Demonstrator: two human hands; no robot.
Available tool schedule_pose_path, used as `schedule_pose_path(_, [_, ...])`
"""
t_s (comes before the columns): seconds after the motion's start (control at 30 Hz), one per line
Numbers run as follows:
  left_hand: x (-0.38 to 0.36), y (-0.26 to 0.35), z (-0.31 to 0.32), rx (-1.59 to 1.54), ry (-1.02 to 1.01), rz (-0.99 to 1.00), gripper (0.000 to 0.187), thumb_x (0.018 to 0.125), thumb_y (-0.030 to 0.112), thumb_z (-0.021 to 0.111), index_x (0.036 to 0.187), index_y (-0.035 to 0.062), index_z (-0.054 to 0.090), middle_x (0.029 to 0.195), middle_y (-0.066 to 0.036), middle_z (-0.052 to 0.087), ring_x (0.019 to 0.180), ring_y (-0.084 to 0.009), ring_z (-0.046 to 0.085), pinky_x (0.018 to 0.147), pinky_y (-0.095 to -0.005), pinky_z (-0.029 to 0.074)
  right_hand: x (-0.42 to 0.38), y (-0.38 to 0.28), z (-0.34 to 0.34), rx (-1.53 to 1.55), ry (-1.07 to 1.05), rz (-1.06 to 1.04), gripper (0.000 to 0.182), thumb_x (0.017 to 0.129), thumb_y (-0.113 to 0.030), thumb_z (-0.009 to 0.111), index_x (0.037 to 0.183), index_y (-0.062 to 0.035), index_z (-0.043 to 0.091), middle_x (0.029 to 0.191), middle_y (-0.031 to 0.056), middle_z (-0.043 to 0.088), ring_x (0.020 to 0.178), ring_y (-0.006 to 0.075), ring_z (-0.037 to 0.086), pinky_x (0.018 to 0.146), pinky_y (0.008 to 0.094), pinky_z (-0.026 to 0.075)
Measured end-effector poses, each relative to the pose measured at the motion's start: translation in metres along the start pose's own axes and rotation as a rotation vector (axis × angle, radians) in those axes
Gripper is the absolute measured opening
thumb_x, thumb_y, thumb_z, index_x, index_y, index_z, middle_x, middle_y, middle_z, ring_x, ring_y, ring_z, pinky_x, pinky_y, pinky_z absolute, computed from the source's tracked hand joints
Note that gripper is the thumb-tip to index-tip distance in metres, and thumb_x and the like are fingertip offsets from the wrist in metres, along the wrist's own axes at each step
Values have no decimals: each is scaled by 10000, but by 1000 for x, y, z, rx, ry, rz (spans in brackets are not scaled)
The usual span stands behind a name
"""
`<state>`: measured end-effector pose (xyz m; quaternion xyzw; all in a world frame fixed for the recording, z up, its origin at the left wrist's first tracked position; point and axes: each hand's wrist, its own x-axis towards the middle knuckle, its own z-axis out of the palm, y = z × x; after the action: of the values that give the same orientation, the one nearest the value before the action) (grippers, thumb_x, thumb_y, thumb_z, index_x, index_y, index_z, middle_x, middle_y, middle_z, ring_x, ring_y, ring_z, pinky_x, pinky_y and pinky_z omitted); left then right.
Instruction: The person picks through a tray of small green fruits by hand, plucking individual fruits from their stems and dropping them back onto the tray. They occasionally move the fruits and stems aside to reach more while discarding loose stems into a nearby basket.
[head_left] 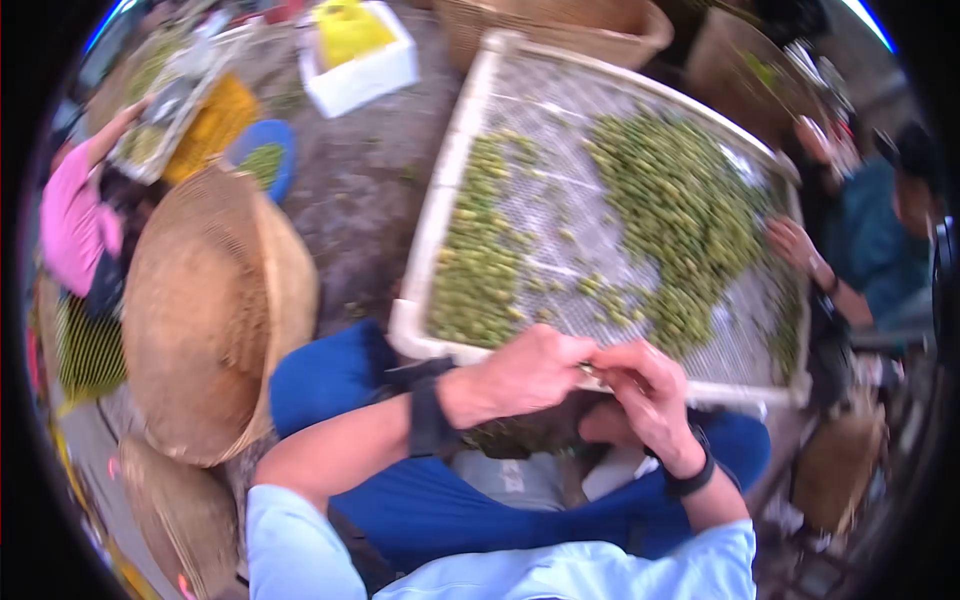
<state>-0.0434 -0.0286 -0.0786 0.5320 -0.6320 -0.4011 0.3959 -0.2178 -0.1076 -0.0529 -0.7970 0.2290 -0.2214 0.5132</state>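
My left hand (525, 375) and my right hand (645, 385) meet at the near edge of a white-framed mesh tray (440, 245). Both are closed in a pinch, fingertips together. A small greenish bit shows between them, too blurred to name. On the mesh lie many small green and yellowish bud-like pieces: a band along the left side and a larger heap (680, 200) to the right. Dark bands circle both of my wrists.
Across the tray's right side, a co-worker's hand (795, 245) reaches in at the heap. Left stands a large woven basket (190, 320); beyond it are a blue basin (283, 165), a yellow crate (212, 125) and another person in pink. A white box (365, 85) and more baskets stand behind.
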Motion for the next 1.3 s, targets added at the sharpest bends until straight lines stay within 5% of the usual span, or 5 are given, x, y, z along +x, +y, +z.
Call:
schedule_pose_path(0.27, [-34, 6, 44, 358, -706, -121, 341, 847, 331, 588, 851, -10, 574, 793, -223, 634, 731, -363, 641, 610, -446, 516, 35, 62, -8, -476, 40, 152, 252, 793, -71, 595, 1038, -38, 541, 838, 123, 584, 685, 273, 596, 619, 377, 485])
schedule_pose_path(0.43, [-53, -6, 58, 483, -376, 218, 419, 801, 270, 639, 1081, -7, 496, 1139, -203, 515, 874, -324, 607, 712, -387, 513, 55, 84, 16, -684, -39, 63, 288, 786, -97, 615, 1053, -75, 509, 920, 144, 524, 791, 335, 585, 649, 438, 477])
schedule_pose_path(0.6, [-23, -2, 27, 249, -211, 119, 186, 784, 173, 639, 898, 40, 575, 798, -95, 598, 749, -293, 620, 624, -393, 507, 61, 107, 23, -780, -28, 10, 259, 787, -107, 619, 1015, -82, 498, 924, 134, 519, 808, 350, 584, 654, 458, 477])
schedule_pose_path(0.8, [12, -22, 1, -198, 301, -258, 72, 830, -7, 595, 900, 7, 602, 736, 8, 603, 631, -45, 550, 565, -201, 464, 49, 81, -6, 241, 11, 381, 156, 829, -63, 611, 981, -28, 604, 790, -19, 581, 633, 51, 526, 547, 212, 446])
schedule_pose_path(1.3, [43, -34, 27, -274, 129, -99, 147, 699, 126, 698, 789, 13, 668, 672, -83, 642, 652, -116, 598, 582, -275, 468, -4, 29, -9, 507, 177, 573, 84, 833, -86, 594, 884, -23, 572, 728, 18, 538, 575, 70, 500, 511, 200, 428])
